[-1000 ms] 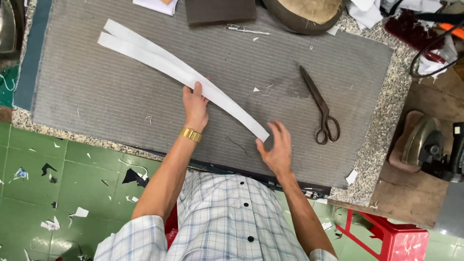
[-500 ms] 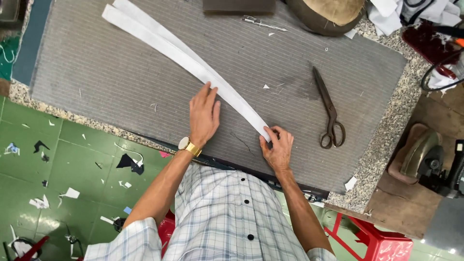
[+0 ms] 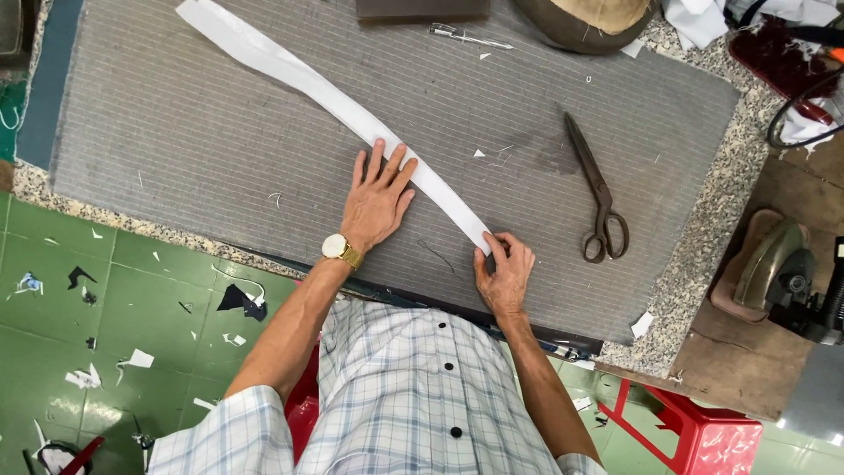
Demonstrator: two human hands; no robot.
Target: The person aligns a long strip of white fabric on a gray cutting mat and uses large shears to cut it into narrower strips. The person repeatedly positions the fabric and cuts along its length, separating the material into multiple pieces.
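You have one long white fabric strip (image 3: 343,101), one pair of dark scissors (image 3: 598,193) and one pen (image 3: 466,37) on the grey striped mat (image 3: 220,149). The mat covers a speckled stone worktop (image 3: 703,264); beyond its near edge lies a green tiled floor (image 3: 132,290) littered with scraps, with one red stool (image 3: 694,431) there too. The strip runs diagonally across the mat, scissors well to its right. Your left hand (image 3: 378,198) lies flat and open, fingers spread, touching the strip's middle. Your right hand (image 3: 503,273) pinches the strip's near end.
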